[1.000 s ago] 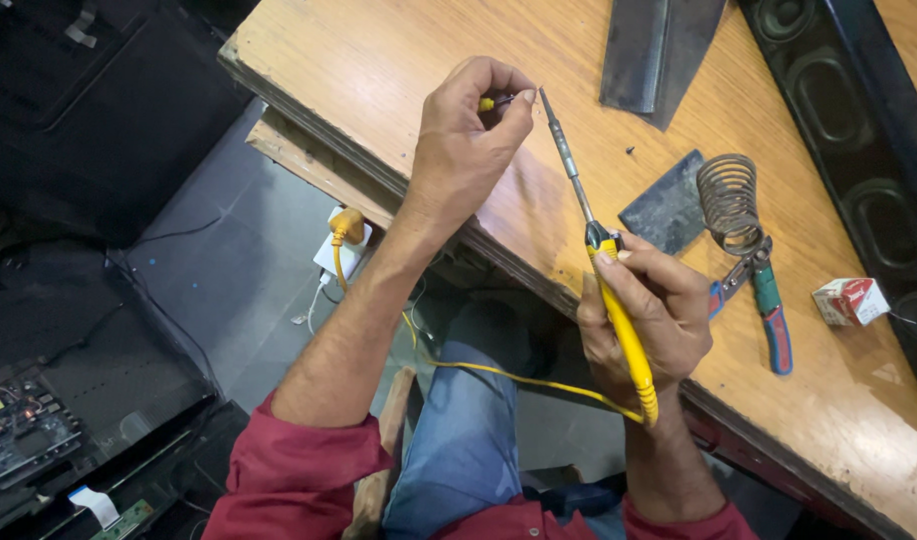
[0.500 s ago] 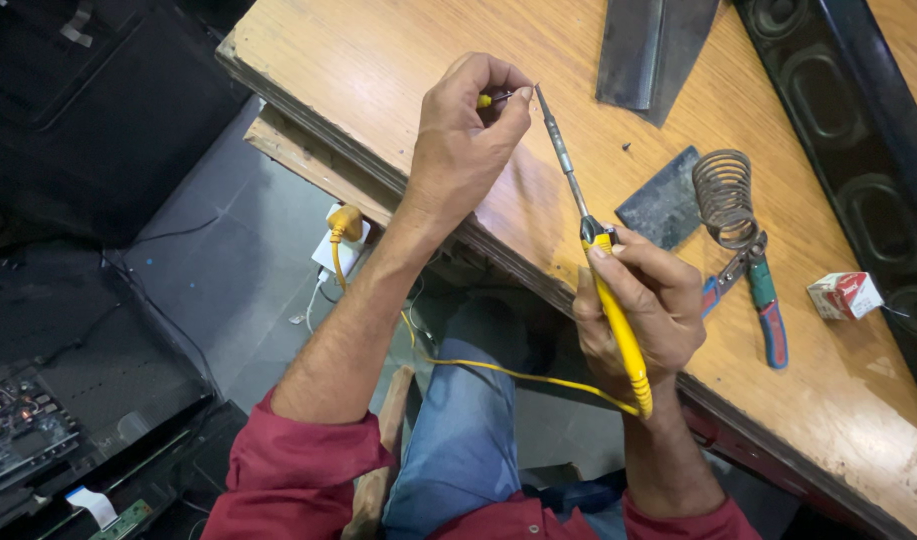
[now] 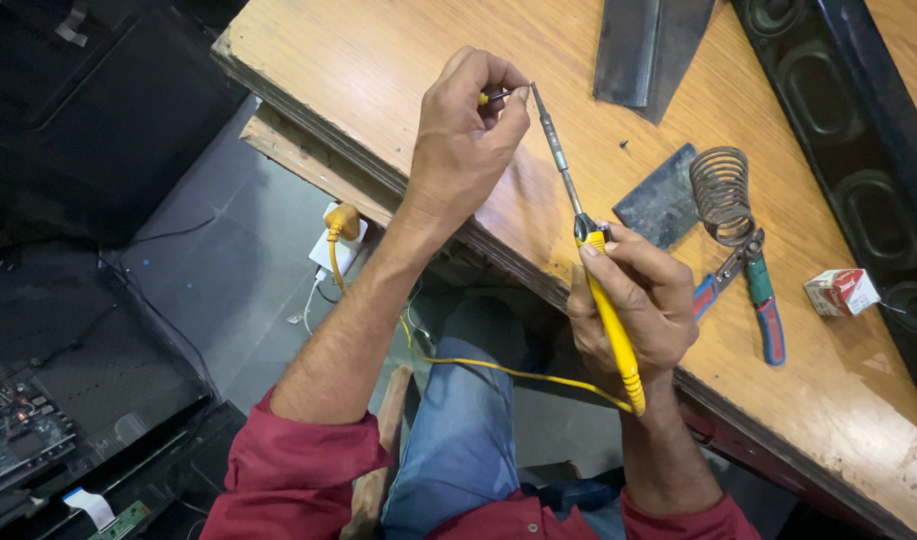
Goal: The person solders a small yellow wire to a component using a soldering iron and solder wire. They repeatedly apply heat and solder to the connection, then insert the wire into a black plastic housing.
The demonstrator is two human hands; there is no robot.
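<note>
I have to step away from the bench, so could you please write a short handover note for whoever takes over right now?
Left hand: raised over the wooden table, pinching a small yellow part at its fingertips.
Right hand: gripping the yellow soldering iron, with the tip right at that part; contact unclear.
Nearby: coil stand, pliers, small red and white box.
Done: iron and part brought together.
Left: no finished joint is visible.

A coiled metal stand (image 3: 721, 190), red-and-green-handled pliers (image 3: 757, 292) and a small red-and-white box (image 3: 841, 292) lie on the wooden bench (image 3: 379, 70).
</note>
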